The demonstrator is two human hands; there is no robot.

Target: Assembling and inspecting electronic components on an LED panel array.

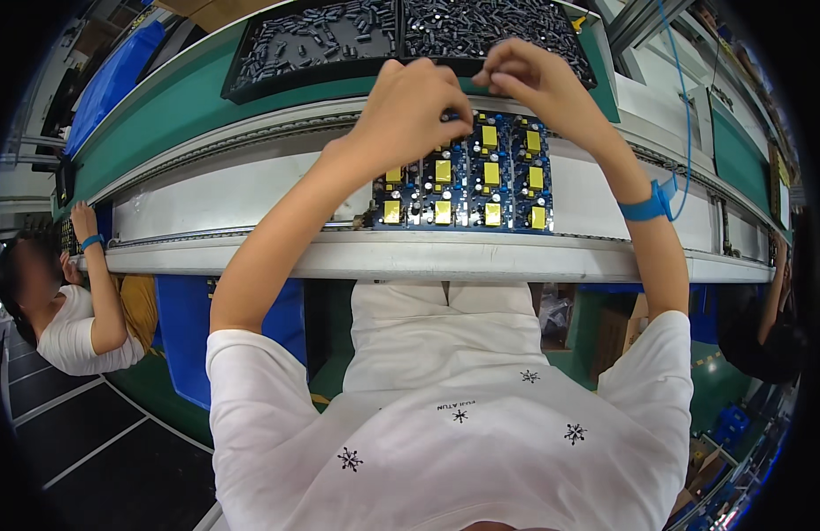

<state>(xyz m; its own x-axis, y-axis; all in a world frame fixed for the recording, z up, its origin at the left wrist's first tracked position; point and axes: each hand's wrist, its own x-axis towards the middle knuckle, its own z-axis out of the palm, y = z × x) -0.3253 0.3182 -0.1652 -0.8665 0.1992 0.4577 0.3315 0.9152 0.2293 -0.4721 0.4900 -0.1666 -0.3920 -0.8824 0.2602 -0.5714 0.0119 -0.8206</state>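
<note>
A blue circuit board panel (pixel 481 181) with rows of yellow blocks and small dark parts lies on the white conveyor rail (pixel 251 190) in front of me. My left hand (pixel 410 111) hovers over the panel's far left corner, fingers curled down with the tips on the board. Whatever is under them is hidden. My right hand (pixel 534 84) is just beyond the panel's far edge, thumb and forefinger pinched on a small dark part. A blue wrist strap (pixel 645 208) with a blue cord is on my right wrist. The two hands' fingertips nearly meet.
Two black trays (pixel 251 62) full of small dark cylindrical parts sit on the green belt (pixel 171 115) behind the panel. A seated person (pixel 73 319) with a blue wristband works at the left. Another person (pixel 769 327) is at the right edge. Blue bins (pixel 184 327) stand under the line.
</note>
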